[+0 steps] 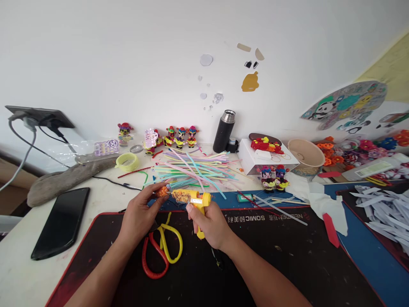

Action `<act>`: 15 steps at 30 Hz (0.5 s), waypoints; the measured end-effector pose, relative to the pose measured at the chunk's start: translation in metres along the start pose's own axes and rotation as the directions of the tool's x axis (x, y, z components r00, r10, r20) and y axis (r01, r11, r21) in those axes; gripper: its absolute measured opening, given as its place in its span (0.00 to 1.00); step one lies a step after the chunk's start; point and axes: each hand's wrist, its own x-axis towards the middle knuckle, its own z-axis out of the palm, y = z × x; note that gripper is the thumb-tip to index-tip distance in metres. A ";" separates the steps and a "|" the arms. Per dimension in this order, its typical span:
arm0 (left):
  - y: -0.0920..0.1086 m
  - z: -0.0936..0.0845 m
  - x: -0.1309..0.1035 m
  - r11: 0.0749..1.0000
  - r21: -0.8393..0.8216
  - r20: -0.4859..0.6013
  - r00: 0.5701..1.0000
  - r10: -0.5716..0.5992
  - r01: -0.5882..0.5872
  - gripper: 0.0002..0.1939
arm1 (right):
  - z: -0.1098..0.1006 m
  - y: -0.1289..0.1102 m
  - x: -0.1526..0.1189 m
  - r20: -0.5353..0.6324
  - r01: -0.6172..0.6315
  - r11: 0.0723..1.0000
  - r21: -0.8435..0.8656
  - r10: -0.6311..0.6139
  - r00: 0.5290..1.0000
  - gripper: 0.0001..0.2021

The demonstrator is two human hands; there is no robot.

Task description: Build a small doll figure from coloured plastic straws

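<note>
My right hand (pixel 209 221) is wrapped round the grip of a yellow hot glue gun (pixel 182 196). Its nozzle points left, and brownish residue covers the front of its body. Between thumb and fingers, my left hand (pixel 140 209) pinches a small orange fuzzy piece (pixel 162 191), right at the nozzle tip; whether the two touch I cannot tell. Scissors (pixel 172 243) with one red and one yellow handle lie on the dark mat (pixel 255 264) below my left hand, their blades hidden by it.
Behind my hands lies a heap of pastel sticks (pixel 194 168). Small fuzzy figures (pixel 181 137) stand by the wall, near a black thermos (pixel 224 132). A phone (pixel 62 221) lies left, a white box (pixel 268 157) back right, paper strips (pixel 386 213) far right.
</note>
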 end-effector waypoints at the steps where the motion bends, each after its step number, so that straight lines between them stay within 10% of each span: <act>1: 0.000 0.000 0.000 1.000 -0.003 -0.002 1.000 -0.004 0.004 0.22 | 0.000 0.000 0.000 0.000 -0.001 1.000 -0.002 0.001 1.000 0.27; 15: -0.004 0.001 0.001 1.000 -0.006 -0.018 1.000 0.017 -0.017 0.22 | 0.000 0.001 0.000 -0.007 -0.021 0.999 -0.025 0.021 1.000 0.27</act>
